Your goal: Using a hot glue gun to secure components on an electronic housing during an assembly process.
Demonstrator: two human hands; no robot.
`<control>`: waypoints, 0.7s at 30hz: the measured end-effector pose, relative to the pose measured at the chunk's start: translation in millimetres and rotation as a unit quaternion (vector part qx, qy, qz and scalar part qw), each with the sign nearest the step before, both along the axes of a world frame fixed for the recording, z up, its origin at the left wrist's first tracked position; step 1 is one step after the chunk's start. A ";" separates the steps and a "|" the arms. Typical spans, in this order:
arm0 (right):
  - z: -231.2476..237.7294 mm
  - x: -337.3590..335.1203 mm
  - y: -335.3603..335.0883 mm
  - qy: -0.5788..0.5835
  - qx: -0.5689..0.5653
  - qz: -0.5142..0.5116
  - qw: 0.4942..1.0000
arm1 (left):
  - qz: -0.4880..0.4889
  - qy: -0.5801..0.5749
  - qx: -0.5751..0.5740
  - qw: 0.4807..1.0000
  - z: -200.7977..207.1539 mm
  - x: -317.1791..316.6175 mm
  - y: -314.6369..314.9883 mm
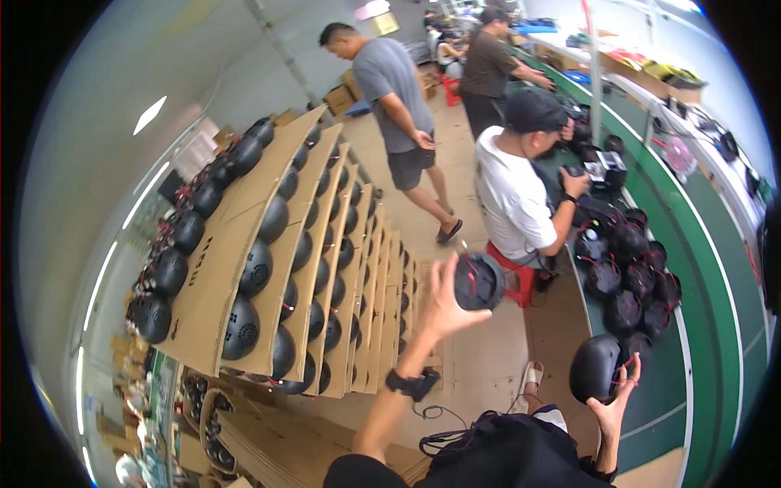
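Note:
My left hand [443, 307] is raised in front of me, its fingers closed around a black round plastic housing [480, 283]. The hollow side of that housing faces up, with a bit of red wire inside. Over the edge of the workbench, my right hand [616, 400] grips a black dome-shaped housing [595, 370] by its side, and red wire shows by the fingertips. Beyond it, several similar black housings [625, 313] with red wires lie piled on the green bench [655, 390].
To my left rises a stack of cardboard sheets [236, 220] with black domes between the layers. A person in white [512, 183] sits on a red stool [519, 281] at the bench. Another person in grey [396, 98] stands in the aisle. Flat cardboard [301, 435] lies low at left.

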State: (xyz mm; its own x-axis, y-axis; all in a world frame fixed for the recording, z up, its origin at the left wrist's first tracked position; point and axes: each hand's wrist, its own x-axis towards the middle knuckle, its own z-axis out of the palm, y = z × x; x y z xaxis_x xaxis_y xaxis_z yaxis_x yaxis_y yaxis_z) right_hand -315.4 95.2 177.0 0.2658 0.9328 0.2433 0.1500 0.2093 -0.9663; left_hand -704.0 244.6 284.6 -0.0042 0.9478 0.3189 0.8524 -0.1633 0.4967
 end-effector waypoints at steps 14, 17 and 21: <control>83.4 -145.3 299.9 0.143 0.012 0.467 0.873 | 0.519 0.031 -0.011 0.854 345.0 -300.9 12.4; 136.6 -202.1 346.7 0.051 0.121 0.553 0.823 | 0.596 -0.034 0.028 0.802 319.4 -359.9 -5.9; 222.6 -304.4 386.6 0.026 0.218 0.616 0.757 | 0.623 -0.105 0.111 0.767 289.9 -404.7 -8.3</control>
